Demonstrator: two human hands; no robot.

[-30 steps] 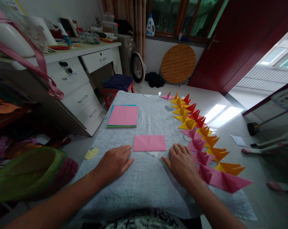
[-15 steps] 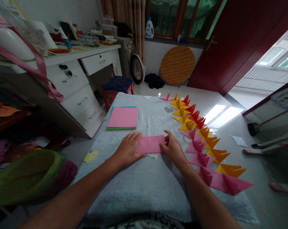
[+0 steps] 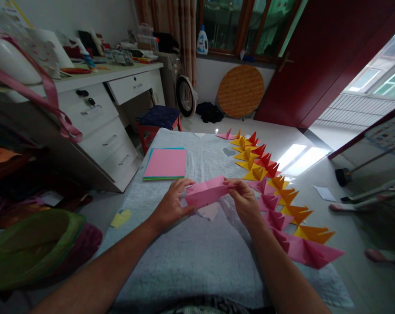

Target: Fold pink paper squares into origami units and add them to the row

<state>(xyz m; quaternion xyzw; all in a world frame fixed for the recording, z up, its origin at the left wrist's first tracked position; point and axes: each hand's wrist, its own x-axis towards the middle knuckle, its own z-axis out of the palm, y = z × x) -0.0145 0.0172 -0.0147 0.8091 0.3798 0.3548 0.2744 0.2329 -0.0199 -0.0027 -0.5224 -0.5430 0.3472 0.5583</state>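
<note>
A folded sheet of pink origami paper (image 3: 206, 192) is held tilted just above the cloth-covered table (image 3: 184, 261), its fold partly open. My right hand (image 3: 245, 198) pinches its right end between thumb and fingers. At the left end, my left hand (image 3: 172, 204) curves round the paper, thumb at the lower edge and fingers at the upper. Beyond my left hand lies a stack of square coloured paper (image 3: 165, 163), pink on top. To the right of my right hand stand rows of folded paper cranes (image 3: 277, 220) in pink, yellow, orange and red.
A green-lined basket (image 3: 37, 248) stands on the floor at the left. Behind the table are a stool (image 3: 158, 117) and a white desk (image 3: 96, 109). A broom (image 3: 343, 176) is on the floor at the right, near a person's foot (image 3: 335, 208).
The pink paper has come up off the table, tilted with its right end higher, and its fold has opened. My right hand has shifted to pinch its right end.
</note>
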